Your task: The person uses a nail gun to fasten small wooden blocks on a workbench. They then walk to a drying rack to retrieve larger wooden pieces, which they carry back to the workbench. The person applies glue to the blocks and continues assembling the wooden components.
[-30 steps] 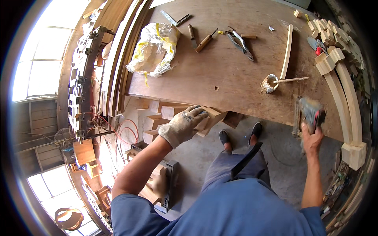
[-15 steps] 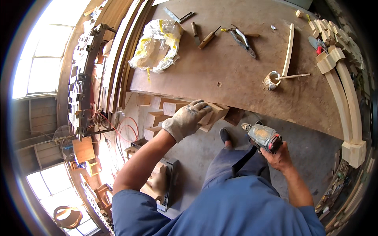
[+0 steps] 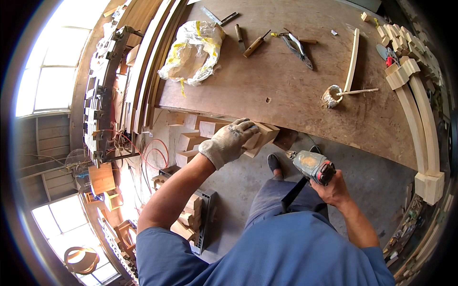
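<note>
My left hand (image 3: 228,143), in a pale work glove, lies with its fingers stretched over a light wooden block (image 3: 265,136) beside the workbench's near edge. Its thumb is hidden. My bare right hand (image 3: 332,189) is wrapped around the handle of a worn grey nail gun (image 3: 311,164) with a red and black end cap. The tool's metal nose points left, toward the wooden block, and a gap separates them. More cut wooden pieces (image 3: 192,141) sit to the left of my gloved hand, below bench height.
On the brown workbench (image 3: 286,105) are a plastic bag (image 3: 210,45), chisels (image 3: 256,46), pliers (image 3: 296,51), a glue pot (image 3: 330,97) with a stick, and a thin wooden strip (image 3: 352,59). Curved wooden parts (image 3: 414,114) line the right side. A crate (image 3: 206,214) with blocks stands on the floor.
The nail gun in my right hand has moved a little left and away from me, nearer to the wooden block. My left hand stays on the block.
</note>
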{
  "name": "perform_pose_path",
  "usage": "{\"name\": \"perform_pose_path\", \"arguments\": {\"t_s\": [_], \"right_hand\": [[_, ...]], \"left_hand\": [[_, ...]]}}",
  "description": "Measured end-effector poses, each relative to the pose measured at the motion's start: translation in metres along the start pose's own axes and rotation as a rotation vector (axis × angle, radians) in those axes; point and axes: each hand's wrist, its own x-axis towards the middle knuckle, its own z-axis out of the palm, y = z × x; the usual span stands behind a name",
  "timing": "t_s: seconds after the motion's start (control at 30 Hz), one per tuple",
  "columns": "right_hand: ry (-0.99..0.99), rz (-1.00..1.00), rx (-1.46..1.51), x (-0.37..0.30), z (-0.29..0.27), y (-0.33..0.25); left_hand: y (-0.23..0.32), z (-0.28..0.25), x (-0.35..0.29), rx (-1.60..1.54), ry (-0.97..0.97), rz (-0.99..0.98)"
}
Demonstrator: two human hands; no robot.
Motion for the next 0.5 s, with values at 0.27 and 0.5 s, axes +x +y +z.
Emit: {"name": "perform_pose_path", "arguments": {"t_s": [0.27, 0.5], "right_hand": [[-0.027, 0.01, 0.017, 0.009, 0.01, -0.001], [-0.005, -0.052, 0.042, 0.027, 0.02, -0.016]], "left_hand": [[-0.001, 0.001, 0.0, -0.009, 0.01, 0.004], [-0.001, 0.003, 0.0, -0.019, 0.002, -0.017]]}}
